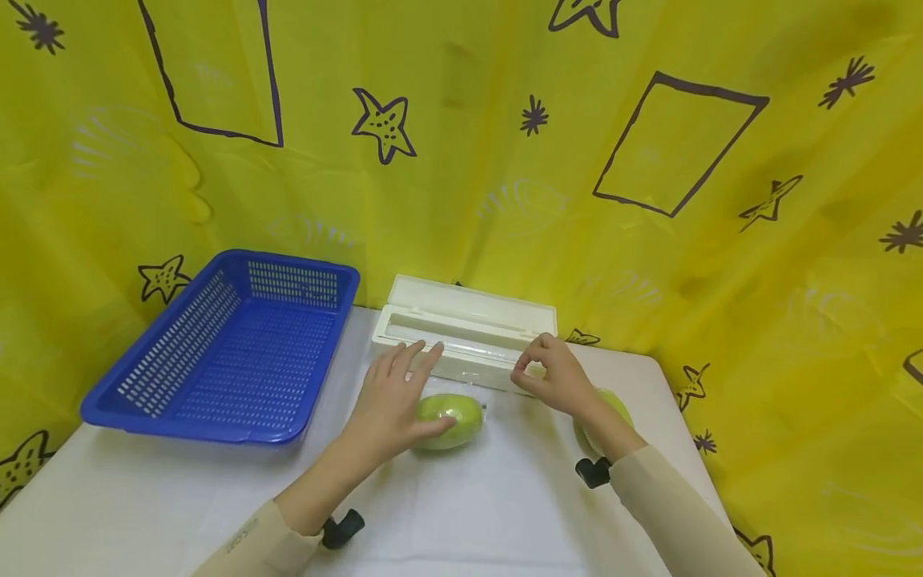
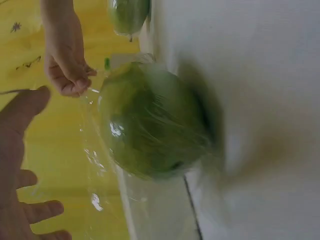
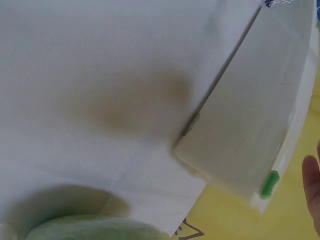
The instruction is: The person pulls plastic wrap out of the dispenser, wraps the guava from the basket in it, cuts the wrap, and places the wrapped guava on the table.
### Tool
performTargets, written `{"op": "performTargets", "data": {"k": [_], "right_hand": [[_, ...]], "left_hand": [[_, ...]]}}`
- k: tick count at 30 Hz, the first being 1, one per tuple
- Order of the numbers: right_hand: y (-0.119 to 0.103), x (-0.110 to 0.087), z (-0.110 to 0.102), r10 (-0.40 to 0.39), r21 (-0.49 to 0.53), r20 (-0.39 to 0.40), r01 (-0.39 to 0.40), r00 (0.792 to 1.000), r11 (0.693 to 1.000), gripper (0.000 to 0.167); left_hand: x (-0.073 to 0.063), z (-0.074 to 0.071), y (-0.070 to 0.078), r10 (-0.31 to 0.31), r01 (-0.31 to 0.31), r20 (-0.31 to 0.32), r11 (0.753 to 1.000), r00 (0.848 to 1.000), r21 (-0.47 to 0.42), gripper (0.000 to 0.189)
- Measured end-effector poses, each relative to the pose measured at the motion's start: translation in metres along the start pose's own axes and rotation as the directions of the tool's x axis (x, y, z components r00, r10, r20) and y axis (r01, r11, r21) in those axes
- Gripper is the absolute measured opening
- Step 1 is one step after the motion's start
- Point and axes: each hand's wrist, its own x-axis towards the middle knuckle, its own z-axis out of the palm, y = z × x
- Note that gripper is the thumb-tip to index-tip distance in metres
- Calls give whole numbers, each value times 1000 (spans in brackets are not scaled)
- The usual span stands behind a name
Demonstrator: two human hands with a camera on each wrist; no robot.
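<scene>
A green oval fruit [image 1: 464, 418] lies in front of a white cling film dispenser [image 1: 461, 366], whose lid stands raised with a roll inside. Clear plastic wrap [image 2: 95, 162] covers the fruit and stretches beside it in the left wrist view. My left hand [image 1: 389, 398] hovers over the fruit's left side, its fingers spread and thumb extended. At the dispenser's right end, my right hand [image 1: 554, 375] pinches the wrap's edge between thumb and forefinger, as the left wrist view shows. Only the fingertips of the right hand [image 3: 312, 182] appear in the right wrist view.
Partly hidden by the right forearm, a second green fruit [image 1: 614, 406] lies on the white table [image 1: 497, 513]. A blue slotted basket [image 1: 209, 437] stands on the left. Behind the table hangs a yellow patterned curtain [image 1: 461, 208]. A green tab [image 3: 269, 184] marks the dispenser's end.
</scene>
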Motion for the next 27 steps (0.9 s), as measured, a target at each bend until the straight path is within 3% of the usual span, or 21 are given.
{"op": "performTargets", "data": {"k": [2,4,7,10,12,17,27], "right_hand": [[-2,-3,-3,-33,61,26,32,999,998,12],[-6,-5,-6,-56,103,58,50,997,993,10],[-14,-10,-9,-60,141,88,47,994,989,5],[-22,-17,-10,-82,176,92,65,992,982,6],[-27,-24,-8,-111,203,96,90,989,975,8],[-42,-37,9,-166,201,64,151,984,968,15],[-65,-48,56,-257,-20,-120,257,959,966,18]], "left_hand": [[12,1,7,68,-78,97,991,993,112,112],[23,4,11,114,-146,206,978,972,149,119],[35,11,13,155,-202,354,974,922,99,121],[39,17,13,137,-163,427,986,894,24,107],[38,18,13,107,-117,429,993,897,-3,91],[30,18,7,64,-44,380,997,923,-60,64],[14,20,-3,24,11,282,992,959,-122,46]]}}
